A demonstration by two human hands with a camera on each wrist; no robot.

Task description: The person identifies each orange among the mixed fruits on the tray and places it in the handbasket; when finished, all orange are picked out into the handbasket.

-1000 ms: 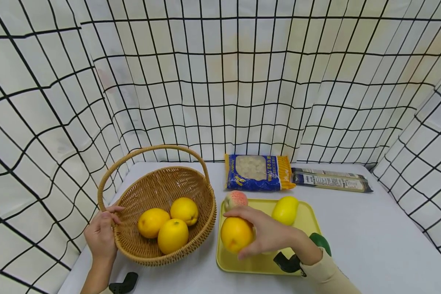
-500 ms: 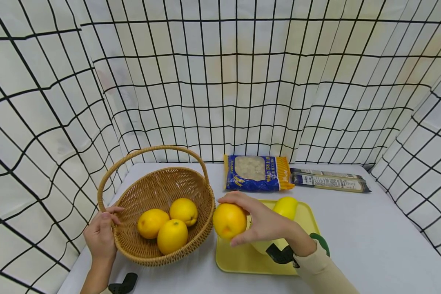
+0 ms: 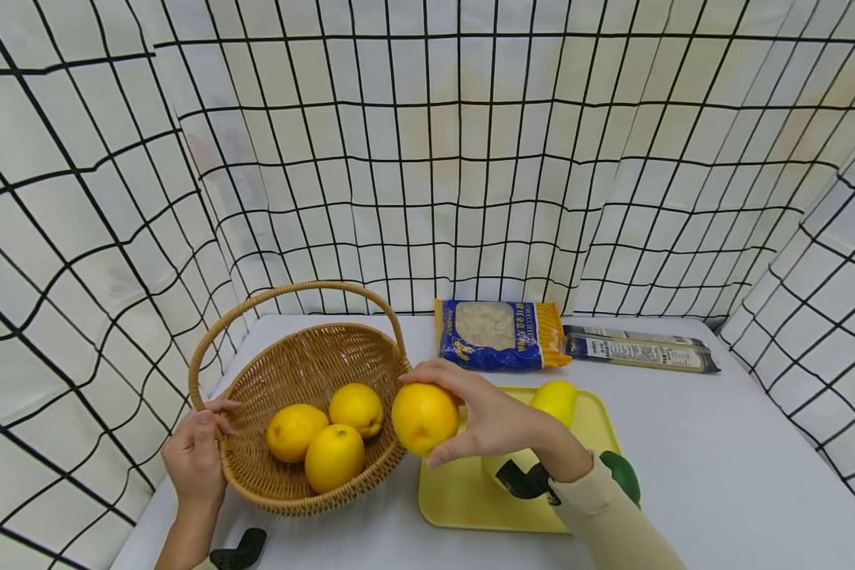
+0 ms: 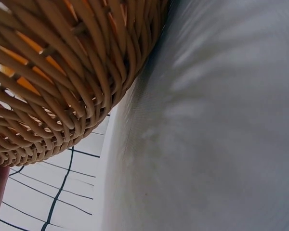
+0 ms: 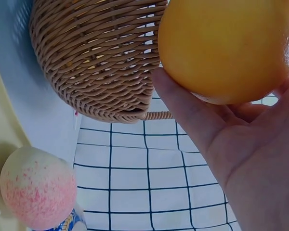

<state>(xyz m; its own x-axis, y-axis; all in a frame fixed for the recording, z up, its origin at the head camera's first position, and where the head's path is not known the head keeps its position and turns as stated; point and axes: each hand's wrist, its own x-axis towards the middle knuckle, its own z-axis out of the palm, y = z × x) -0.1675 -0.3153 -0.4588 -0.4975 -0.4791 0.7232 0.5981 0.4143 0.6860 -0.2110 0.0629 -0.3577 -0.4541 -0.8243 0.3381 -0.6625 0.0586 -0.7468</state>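
My right hand (image 3: 480, 408) holds an orange (image 3: 424, 418) between thumb and fingers, at the right rim of the wicker basket (image 3: 313, 348). In the right wrist view the held orange (image 5: 226, 48) is large, with the basket's woven side (image 5: 96, 57) behind it. My left hand (image 3: 195, 455) grips the basket's left rim near the foot of the handle. Inside the basket lie three yellow-orange fruits (image 3: 335, 459). A pink-speckled peach (image 5: 38, 187) shows in the right wrist view; my right hand hides it in the head view.
Under my right arm lies a yellow tray (image 3: 463, 507) bearing a yellow fruit (image 3: 556, 398) and a pale fruit partly covered by my wrist. A dark green rounded thing (image 3: 621, 475) sits by my sleeve. Behind are a blue pasta bag (image 3: 495, 336) and a long dark packet (image 3: 641, 350).
My right hand has carried the orange leftward from above the tray to the basket's right rim. The left hand and basket have stayed in place.
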